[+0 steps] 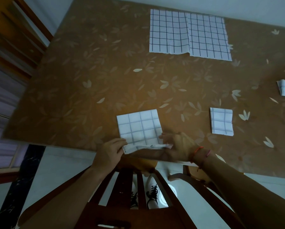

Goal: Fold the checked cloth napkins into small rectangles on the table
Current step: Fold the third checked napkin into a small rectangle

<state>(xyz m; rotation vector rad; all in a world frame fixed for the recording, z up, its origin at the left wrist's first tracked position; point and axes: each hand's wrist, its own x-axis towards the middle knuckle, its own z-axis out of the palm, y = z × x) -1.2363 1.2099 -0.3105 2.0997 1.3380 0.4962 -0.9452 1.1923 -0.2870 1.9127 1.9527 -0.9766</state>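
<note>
- The soft white cloth napkin with thin dark checks (140, 128) lies part folded, a flat square, at six o'clock on the brown leaf-patterned table (89, 80).
- The left hand (109, 152) and the right hand (179, 146) each pinch a near corner.
- Next, I think: flip that floppy edge towards twelve o'clock (corners must meet).
</note>
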